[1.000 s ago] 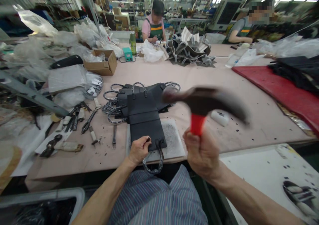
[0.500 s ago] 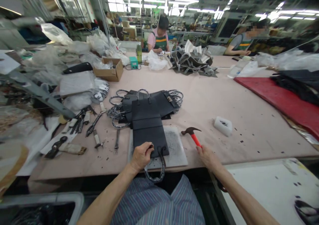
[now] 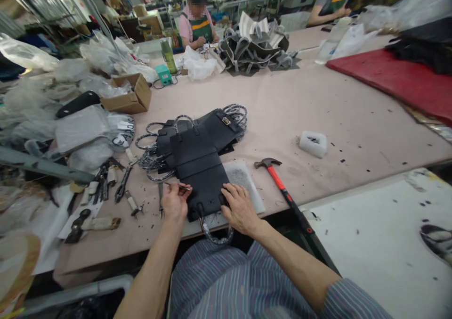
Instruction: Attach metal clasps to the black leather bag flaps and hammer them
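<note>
A black bag panel [image 3: 203,168] with rope-like handles lies partly on a pale slab [image 3: 247,182] at the table's front edge. One patterned handle [image 3: 215,236] hangs toward my lap. Beside the panel's left edge, my left hand [image 3: 175,202] is closed around a thin metal rod tool [image 3: 181,187]; its exact kind is unclear. My right hand [image 3: 240,208] has its fingers bent over the panel's right edge. To the right lies a claw hammer [image 3: 278,180] with a red and black handle, untouched, its end past the table edge.
More black panels with handles [image 3: 226,126] are piled behind. Hand tools [image 3: 104,182] lie at the left near plastic bags and a cardboard box [image 3: 129,95]. A white block [image 3: 313,143] stands right, before a red board [image 3: 391,78]. A co-worker [image 3: 197,22] sits across the table.
My right hand has let go of the hammer, now lying on the table, and moved left to the panel. My left hand has shifted left off the panel's middle. The view has tilted down.
</note>
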### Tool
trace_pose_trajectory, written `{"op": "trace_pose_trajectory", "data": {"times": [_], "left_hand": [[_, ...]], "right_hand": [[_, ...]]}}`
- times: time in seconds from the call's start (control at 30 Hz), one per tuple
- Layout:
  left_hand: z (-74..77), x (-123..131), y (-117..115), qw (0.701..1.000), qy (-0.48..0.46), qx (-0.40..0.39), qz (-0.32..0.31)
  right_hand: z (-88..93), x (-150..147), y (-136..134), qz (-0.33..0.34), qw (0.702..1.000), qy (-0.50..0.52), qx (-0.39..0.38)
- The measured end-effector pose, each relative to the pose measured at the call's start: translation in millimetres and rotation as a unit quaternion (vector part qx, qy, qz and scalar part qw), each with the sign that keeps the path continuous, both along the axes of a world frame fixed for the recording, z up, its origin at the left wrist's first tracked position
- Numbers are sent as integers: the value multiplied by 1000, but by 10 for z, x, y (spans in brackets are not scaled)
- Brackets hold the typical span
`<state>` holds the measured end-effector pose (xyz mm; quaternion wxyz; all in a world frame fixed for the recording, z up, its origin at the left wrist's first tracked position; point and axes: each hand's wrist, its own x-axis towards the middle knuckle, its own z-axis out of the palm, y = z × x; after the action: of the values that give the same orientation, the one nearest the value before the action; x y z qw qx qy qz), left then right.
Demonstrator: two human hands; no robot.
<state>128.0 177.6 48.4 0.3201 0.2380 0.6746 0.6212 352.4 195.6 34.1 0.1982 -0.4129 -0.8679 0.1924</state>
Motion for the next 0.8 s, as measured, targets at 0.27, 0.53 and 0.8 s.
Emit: {"op": "trace_pose_trajectory", "data": {"times": [0.27,0.53,0.8], "left_hand": [[78,-905,-315,892,367,-264,-5],[-50,-616,-381,791,576,-201,-51],[-36,-250,-136,877,439,-191,-40]], "right_hand": [[41,63,24,7,999,26,-19],[106,133,15,34,999,-3,-34],[-320,678,-626,8,999,-52,-7]]}}
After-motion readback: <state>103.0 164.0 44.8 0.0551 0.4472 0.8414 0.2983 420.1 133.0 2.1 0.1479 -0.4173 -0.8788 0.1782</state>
